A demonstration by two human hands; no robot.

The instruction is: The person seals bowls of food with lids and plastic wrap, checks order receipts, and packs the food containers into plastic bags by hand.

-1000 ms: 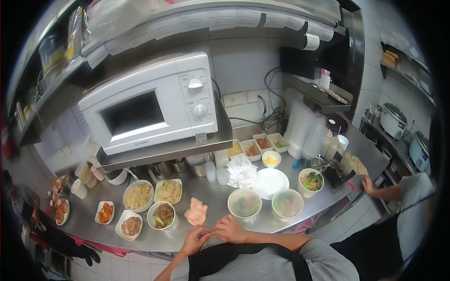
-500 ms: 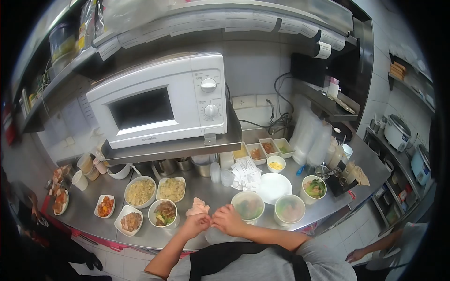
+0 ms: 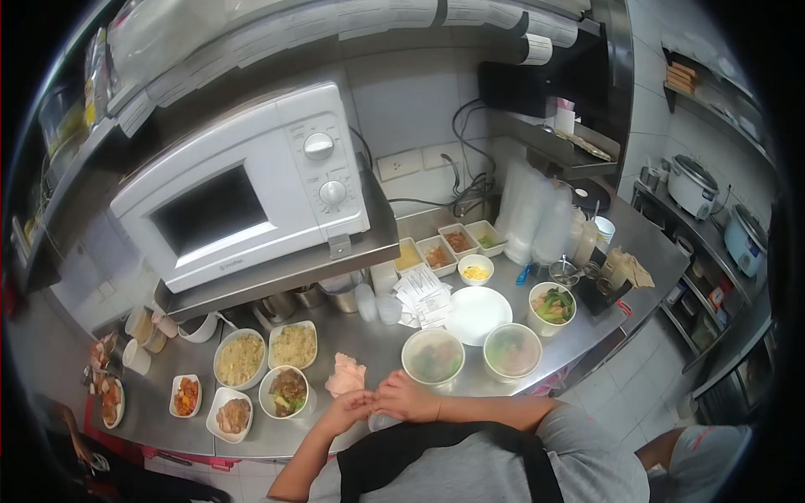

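At the counter's front edge, my left hand (image 3: pixel 349 411) and my right hand (image 3: pixel 405 396) meet with fingers bent together. A clear plastic item (image 3: pixel 382 422) shows just beneath them; what the fingertips pinch is too small to make out. Right behind my left hand lies a crumpled pink cloth (image 3: pixel 346 374). Two lidded bowls, one (image 3: pixel 433 356) beside my right hand and another (image 3: pixel 513 350) further right, have cloudy lids. To the left stands an open bowl of meat and greens (image 3: pixel 287 392).
A white microwave (image 3: pixel 243 189) sits on a raised shelf. Behind the lidded bowls are a white plate (image 3: pixel 478 316), paper slips (image 3: pixel 424 298) and small food tubs (image 3: pixel 458 242). Rice bowls (image 3: pixel 241 358) stand at left. People are partly visible at lower left and lower right.
The view has shifted and tilted. My hands have stayed together near the pink cloth. The person at right, whose hand showed earlier, now appears lower, at the bottom right.
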